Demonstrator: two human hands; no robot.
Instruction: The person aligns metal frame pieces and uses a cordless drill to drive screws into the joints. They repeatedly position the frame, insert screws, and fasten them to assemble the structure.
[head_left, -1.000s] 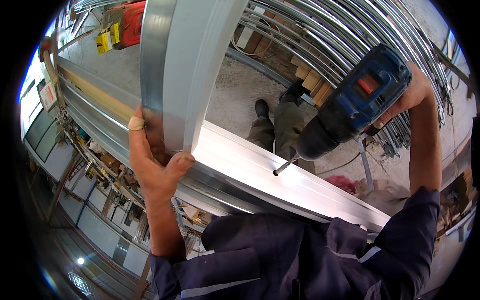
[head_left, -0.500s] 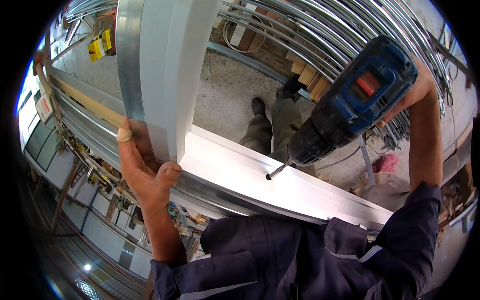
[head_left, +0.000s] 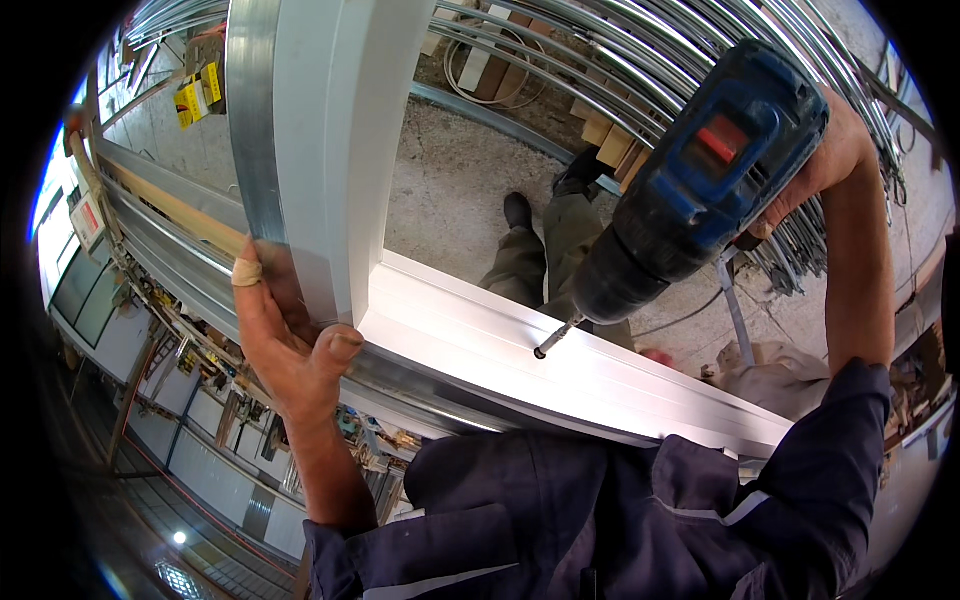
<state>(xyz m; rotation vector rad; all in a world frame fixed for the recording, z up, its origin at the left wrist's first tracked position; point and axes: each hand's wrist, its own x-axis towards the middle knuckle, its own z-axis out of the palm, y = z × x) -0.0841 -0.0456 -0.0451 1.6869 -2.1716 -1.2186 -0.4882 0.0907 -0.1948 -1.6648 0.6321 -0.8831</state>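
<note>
A white profile frame (head_left: pixel 620 370) stands before me, its corner close to my left hand. My left hand (head_left: pixel 296 350) lies against the metal strip (head_left: pixel 256 150) along the frame's outer side, fingers stretched upward and thumb spread apart at the corner. Tan tape wraps one fingertip. My right hand (head_left: pixel 835 150) is closed round the handle of a blue and black cordless drill (head_left: pixel 690 180), which points down to the left. The tip of its bit (head_left: pixel 556 338) is at a small dark hole in the lower bar. The drill body hides part of my right fingers.
Bundles of thin metal rods (head_left: pixel 640 60) lie across the far side, with wood blocks (head_left: pixel 618 150) beneath. A coiled cable (head_left: pixel 500 75) is nearby. A yellow box (head_left: pixel 200 95) sits far left, and a pale cloth bag (head_left: pixel 775 375) lies right of the bar.
The drill and my right hand have shifted slightly, tilting the drill more upright, while the bit tip stays at about the same spot. My left hand has hardly moved.
</note>
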